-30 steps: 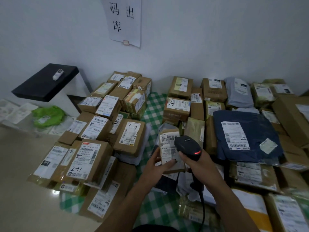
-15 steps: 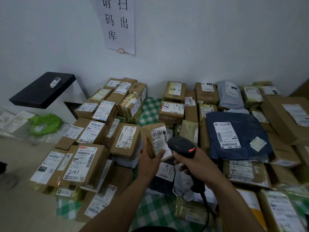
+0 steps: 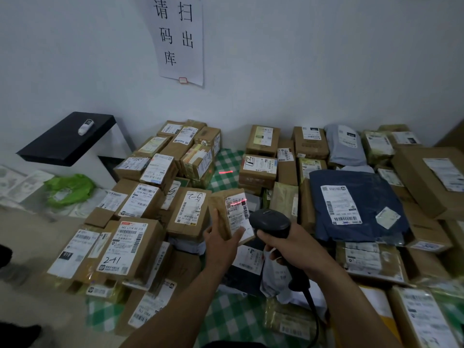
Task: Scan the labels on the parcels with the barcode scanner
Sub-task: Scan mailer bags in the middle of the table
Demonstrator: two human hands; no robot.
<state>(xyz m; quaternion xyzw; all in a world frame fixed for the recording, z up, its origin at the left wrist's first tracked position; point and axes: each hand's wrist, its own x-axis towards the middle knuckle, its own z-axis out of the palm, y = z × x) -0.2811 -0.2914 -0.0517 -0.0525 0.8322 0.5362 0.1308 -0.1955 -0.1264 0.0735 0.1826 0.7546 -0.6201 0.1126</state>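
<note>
Now my right hand (image 3: 296, 249) is wrapped tight round the handle of the barcode scanner (image 3: 271, 222), with its cable (image 3: 311, 305) trailing back under my wrist. My left hand (image 3: 221, 244) holds the small brown parcel (image 3: 219, 209) from below, thumb pressed on the lower part of its label (image 3: 236, 217).

The parcel is just left of the scanner's nose and a little beyond it, almost touching. It stands on end with its long axis upright and leaning slightly away from me, and the label is turned right, towards the scanner.

The red scan line (image 3: 243, 202) only clips the label's upper right corner. The rest of the beam overshoots and lands as a red streak (image 3: 226, 172) on the green checked cloth (image 3: 226, 156) well beyond my hands. I judge the aim is high: either the nose dips or the parcel rises so the line runs across the bars. The print is too small for me to place them exactly.

Beyond my left hand, close beside the parcel, sits the box marked 5-2 (image 3: 190, 209). A dark blue mailer (image 3: 364, 212) lies beyond my right hand. Nothing stands between the nose and the label.
</note>
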